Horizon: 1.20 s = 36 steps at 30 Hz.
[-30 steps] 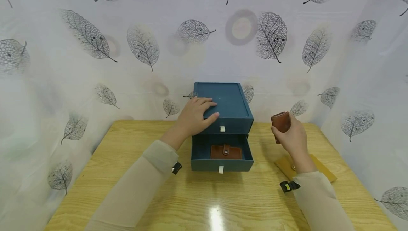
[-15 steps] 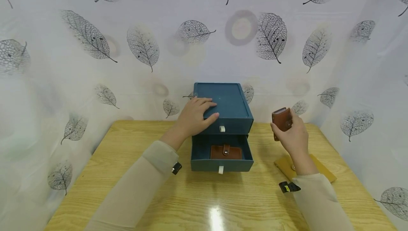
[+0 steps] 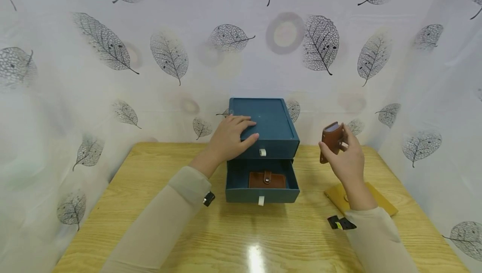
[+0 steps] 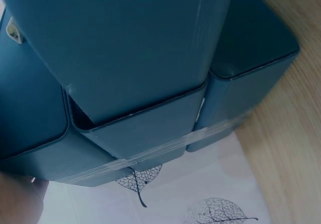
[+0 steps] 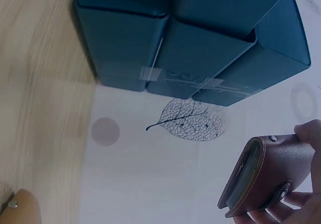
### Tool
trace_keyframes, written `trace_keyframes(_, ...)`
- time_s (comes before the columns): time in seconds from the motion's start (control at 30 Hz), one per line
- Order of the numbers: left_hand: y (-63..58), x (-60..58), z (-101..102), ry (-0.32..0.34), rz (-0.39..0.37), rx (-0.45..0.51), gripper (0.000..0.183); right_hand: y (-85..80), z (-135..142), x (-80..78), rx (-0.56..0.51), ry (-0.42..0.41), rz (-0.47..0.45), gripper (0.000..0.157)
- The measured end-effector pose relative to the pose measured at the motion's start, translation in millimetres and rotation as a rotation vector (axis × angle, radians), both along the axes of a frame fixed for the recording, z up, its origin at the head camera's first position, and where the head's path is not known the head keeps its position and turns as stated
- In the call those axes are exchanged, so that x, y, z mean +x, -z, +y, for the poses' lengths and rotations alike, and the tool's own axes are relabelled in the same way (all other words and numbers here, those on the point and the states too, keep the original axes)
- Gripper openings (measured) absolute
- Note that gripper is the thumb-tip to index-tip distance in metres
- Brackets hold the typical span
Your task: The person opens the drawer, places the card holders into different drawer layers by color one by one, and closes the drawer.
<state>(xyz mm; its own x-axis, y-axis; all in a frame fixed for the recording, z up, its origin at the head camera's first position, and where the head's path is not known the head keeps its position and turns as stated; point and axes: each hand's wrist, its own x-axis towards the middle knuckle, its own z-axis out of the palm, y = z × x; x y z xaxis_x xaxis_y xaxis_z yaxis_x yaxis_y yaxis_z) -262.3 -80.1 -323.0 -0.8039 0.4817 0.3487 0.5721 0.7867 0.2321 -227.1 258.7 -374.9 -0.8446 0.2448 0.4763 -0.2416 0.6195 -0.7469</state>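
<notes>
My right hand (image 3: 349,158) holds a small brown leather card holder (image 3: 331,138) in the air, right of a blue drawer box (image 3: 262,118). In the right wrist view the card holder (image 5: 273,166) is tilted, its clear inner sleeves showing at one end and a snap strap on its side. My left hand (image 3: 231,137) rests on the left front edge of the box's top with fingers extended. Below, a drawer (image 3: 244,195) stands pulled out. Inside it lies a brown snap wallet (image 3: 272,180). Part of the left hand (image 4: 20,201) appears in the left wrist view.
A mustard-yellow pouch (image 3: 382,200) lies on the wooden table (image 3: 293,231), partly hidden under my right wrist. Behind the table hangs a pale sheet (image 3: 241,72) with leaf prints. White pull tabs (image 3: 262,152) stick out from the drawer fronts.
My right hand has lifted the card holder slightly and turned it, so its inner sleeves and the loose strap show more. The left hand and the drawer have stayed put.
</notes>
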Motion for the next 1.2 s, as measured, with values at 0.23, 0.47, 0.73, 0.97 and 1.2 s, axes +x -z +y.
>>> trace_keyframes(0.23,0.2,-0.6,0.4,0.002,0.002,0.004,0.055,-6.2,-6.5,6.8,-0.088,-0.029,0.062,0.082)
trace_keyframes(0.47,0.3,-0.4,0.4,0.002,0.004,0.006,0.054,-12.1,-16.9,11.8,-0.142,-0.16,0.239,0.085)
trace_keyframes(0.73,1.2,-0.5,0.3,0.001,0.001,0.003,0.054,-19.8,-32.5,20.7,-0.165,-0.284,0.356,0.084)
trace_keyframes(0.97,2.1,-1.2,0.1,-0.001,0.008,0.004,0.054,-16.0,-34.6,18.4,-0.231,-0.443,0.463,0.081)
trace_keyframes(1.2,2.1,-1.5,0.0,-0.004,0.012,0.002,0.054,-12.7,-40.0,17.6,-0.266,-0.622,0.521,0.078)
